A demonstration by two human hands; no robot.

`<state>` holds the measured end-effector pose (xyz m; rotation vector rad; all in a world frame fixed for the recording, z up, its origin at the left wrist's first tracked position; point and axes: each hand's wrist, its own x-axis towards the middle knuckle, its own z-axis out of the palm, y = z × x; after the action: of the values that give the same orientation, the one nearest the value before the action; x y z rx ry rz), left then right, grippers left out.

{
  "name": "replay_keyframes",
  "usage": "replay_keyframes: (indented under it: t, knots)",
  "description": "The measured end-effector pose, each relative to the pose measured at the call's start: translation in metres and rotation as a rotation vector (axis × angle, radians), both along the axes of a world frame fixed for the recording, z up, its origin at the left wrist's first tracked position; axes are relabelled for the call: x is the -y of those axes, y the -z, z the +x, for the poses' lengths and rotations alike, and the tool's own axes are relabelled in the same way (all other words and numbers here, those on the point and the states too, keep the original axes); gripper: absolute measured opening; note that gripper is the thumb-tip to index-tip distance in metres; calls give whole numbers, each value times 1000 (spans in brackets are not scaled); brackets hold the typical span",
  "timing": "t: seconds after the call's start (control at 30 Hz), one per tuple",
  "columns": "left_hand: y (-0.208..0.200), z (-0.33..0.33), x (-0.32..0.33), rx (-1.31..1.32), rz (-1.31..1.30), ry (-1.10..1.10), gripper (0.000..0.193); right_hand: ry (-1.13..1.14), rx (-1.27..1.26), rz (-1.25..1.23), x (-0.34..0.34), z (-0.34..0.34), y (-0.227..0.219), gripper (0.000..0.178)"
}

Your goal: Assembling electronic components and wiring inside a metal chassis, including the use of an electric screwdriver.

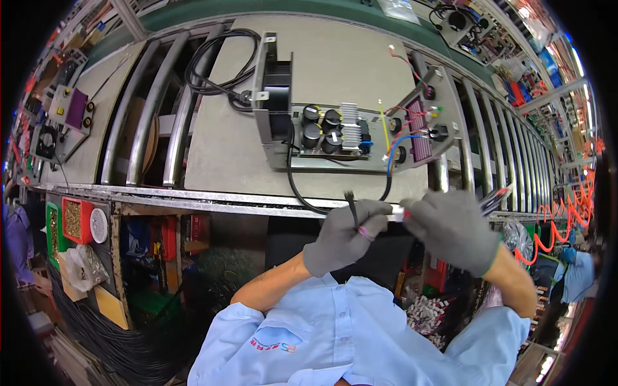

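Observation:
Both hands wear grey gloves and meet in front of the conveyor's near edge. My left hand (pixel 351 233) is closed; a thin black piece with a frayed, brush-like end (pixel 349 198) sticks up from it, and a pink bit shows at the fingers. Between the hands is a small white piece (pixel 398 213), pinched by my closed right hand (pixel 450 230). Dark strands with pale and red tips (pixel 494 200) show beyond the right hand; whether it holds them is unclear. Behind the hands lies an open metal chassis (pixel 335 162) with black capacitors, a heatsink, and red and blue wires.
The chassis sits on a pale board (pixel 225 154) over metal rollers (pixel 147 106). A coiled black cable (pixel 193 67) lies at its left. Green and red bins of small parts (pixel 76 222) stand lower left. Orange coiled hoses (pixel 547 235) hang at right.

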<state>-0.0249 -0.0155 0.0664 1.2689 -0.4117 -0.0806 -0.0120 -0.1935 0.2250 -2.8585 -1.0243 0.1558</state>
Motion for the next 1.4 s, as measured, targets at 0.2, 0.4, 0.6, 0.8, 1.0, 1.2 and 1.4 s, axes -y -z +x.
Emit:
replay_keyframes:
  t: [0.2,0.4,0.6,0.8,1.0,1.2,1.4]
  knots:
    - [10,33,-54,-495,-76,-9,44,-233,379,-164,-22,128,-53,10]
    - [41,45,-64,-481,-89,52,43,-217,-44,-537,-81,243,14,9]
    - [67,39,-74,-423,-108,-11,44,-347,-221,-586,-101,285,74,12]
    - [70,43,-80,-391,-134,29,45,-392,-301,-539,-101,290,90,14]
    - [69,47,-80,-334,-92,91,48,-398,-337,-497,-94,302,104,17]
    - [64,45,-77,-378,-55,-13,54,-392,-402,-463,-102,301,90,20]
    - [69,45,-79,-385,-91,10,53,-398,-409,-486,-105,300,85,21]
